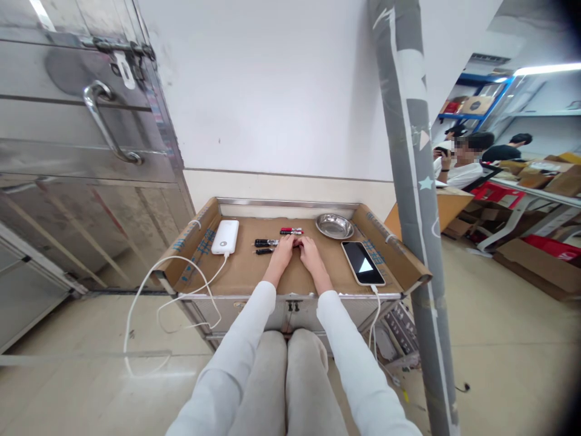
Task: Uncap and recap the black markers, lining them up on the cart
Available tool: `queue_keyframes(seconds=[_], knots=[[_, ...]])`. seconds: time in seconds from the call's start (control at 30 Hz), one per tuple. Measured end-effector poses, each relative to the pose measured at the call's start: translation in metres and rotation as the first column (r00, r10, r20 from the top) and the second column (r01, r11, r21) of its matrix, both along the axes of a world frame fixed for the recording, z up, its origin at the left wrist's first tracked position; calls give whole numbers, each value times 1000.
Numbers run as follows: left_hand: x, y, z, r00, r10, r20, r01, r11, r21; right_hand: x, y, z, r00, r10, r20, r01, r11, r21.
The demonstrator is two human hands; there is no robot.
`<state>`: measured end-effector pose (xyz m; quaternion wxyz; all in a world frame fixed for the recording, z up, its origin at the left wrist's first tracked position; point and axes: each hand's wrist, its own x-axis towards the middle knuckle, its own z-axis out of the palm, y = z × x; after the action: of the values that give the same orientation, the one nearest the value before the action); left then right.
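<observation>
My left hand (pixel 284 251) and my right hand (pixel 310 254) meet over the middle of the cardboard-covered tabletop (pixel 245 275), fingers curled and closed. A small dark and reddish piece shows between the fingertips, too covered to name. Just left of my left hand lie black pen-like sticks (pixel 267 243) with silver parts, side by side. Beyond my fingers are red and black pen-like sticks (pixel 291 231). A round shiny metal dish (pixel 334 225) stands at the back right, apart from my right hand.
A white power bank (pixel 226 237) with a white cable lies at the left. At the right, a phone (pixel 362 263) is plugged into another cable. Raised cardboard-covered sides (pixel 394 247) border the tabletop. A wrapped grey pole (pixel 415 181) stands at the right; people sit beyond.
</observation>
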<state>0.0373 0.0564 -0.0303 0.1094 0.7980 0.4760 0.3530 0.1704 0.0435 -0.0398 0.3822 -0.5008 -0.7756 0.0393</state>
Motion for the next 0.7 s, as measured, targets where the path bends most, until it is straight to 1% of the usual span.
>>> queue_keyframes(seconds=[0.07,0.17,0.3,0.4,0.47,0.57,0.7], knots=[[0,1,-2,999,-18,31,18,1000,1,0,-1,1,1000,-5,-6,5,1000,3],[-1,1,-3,997,-20,78,19,1000,2,0,-4,2,998,-63,-17,63,998,3],[-3,-3,-2,995,27,100,-26,1000,-7,-1,-9,4,985,-171,11,171,985,4],[-2,-6,0,995,69,78,-69,998,-6,0,-10,3,965,-261,37,260,965,32],[-2,-8,2,992,108,57,-108,994,-9,0,-10,3,953,-299,48,296,954,58],[-1,-9,3,990,129,50,-128,992,-12,0,-10,3,956,-288,59,283,956,73],[-2,-6,1,993,78,88,-78,997,-13,0,-9,3,965,-259,52,256,965,49]])
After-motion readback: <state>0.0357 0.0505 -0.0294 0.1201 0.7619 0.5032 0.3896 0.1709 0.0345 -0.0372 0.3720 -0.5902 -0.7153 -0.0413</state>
